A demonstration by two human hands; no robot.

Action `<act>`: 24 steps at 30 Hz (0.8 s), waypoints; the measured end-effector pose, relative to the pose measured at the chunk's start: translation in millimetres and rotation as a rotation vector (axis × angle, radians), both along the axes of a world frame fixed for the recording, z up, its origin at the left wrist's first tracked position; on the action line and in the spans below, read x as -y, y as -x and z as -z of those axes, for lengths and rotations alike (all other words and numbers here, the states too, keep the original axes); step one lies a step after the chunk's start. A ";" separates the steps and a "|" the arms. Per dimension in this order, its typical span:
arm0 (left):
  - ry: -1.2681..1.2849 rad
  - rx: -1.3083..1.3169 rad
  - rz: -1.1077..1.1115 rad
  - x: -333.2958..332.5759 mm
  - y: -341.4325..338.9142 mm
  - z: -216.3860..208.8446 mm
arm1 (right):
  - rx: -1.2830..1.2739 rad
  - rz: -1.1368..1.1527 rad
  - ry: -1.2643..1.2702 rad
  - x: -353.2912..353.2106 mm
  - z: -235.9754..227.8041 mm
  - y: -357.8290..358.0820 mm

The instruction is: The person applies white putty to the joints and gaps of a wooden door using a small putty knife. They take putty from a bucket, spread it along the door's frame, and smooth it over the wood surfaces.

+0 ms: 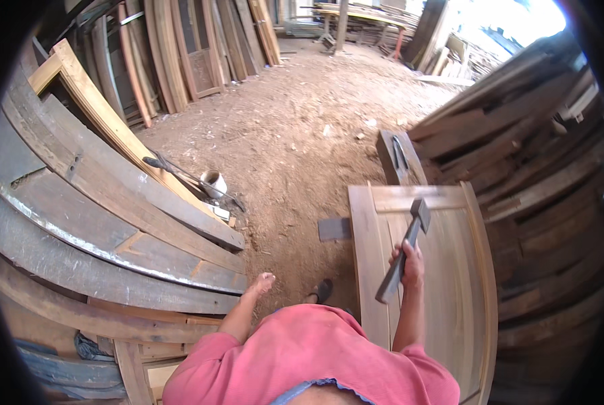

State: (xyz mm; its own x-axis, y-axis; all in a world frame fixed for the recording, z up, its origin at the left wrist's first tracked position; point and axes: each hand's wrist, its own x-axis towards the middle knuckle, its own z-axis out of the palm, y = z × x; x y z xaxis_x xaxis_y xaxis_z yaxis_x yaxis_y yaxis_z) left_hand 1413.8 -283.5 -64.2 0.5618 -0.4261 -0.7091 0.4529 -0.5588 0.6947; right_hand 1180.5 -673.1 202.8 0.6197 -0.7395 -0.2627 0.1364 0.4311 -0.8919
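Observation:
My right hand [412, 265] is closed round the handle of a dark mallet [420, 217]. The mallet's block-shaped head points away from me, and its handle end slants down to the left. Beneath it lies a pale wooden panel door [453, 270] with a raised frame; the mallet is held above its surface. My left hand [264, 283] hangs over the dirt floor, beside the ends of stacked boards. Its fingers look curled in, with nothing visible in them.
Long weathered boards [93, 263] are stacked at my left. A white pot [213, 183] stands past them. Beyond the door, a wooden beam [401, 158] carries metal tools. Dark timber [538, 169] is piled along the right. Planks [174, 54] lean at the back left.

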 end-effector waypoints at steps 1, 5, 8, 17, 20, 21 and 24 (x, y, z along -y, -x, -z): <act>0.024 -0.037 -0.053 5.2 -13.0 4.5 | -0.033 -0.024 0.032 8.7 12.7 -10.9; -0.023 0.109 -0.017 49.0 -47.5 3.2 | -0.164 -0.112 0.019 30.3 56.9 -44.7; -0.030 0.148 0.080 107.0 -72.2 -20.4 | -0.253 -0.146 0.006 37.3 58.6 -59.0; 0.356 0.052 0.296 296.8 -123.8 -50.7 | -0.360 -0.167 0.025 87.1 62.8 -147.1; 0.299 0.148 0.462 341.1 -122.8 -65.0 | -0.447 -0.172 0.013 120.7 72.9 -155.3; 0.266 0.117 0.611 347.8 -134.1 -114.1 | -0.441 -0.129 -0.002 129.1 73.6 -151.9; 0.275 0.182 0.746 361.6 -131.2 -69.7 | -0.531 -0.105 -0.054 149.5 74.7 -171.1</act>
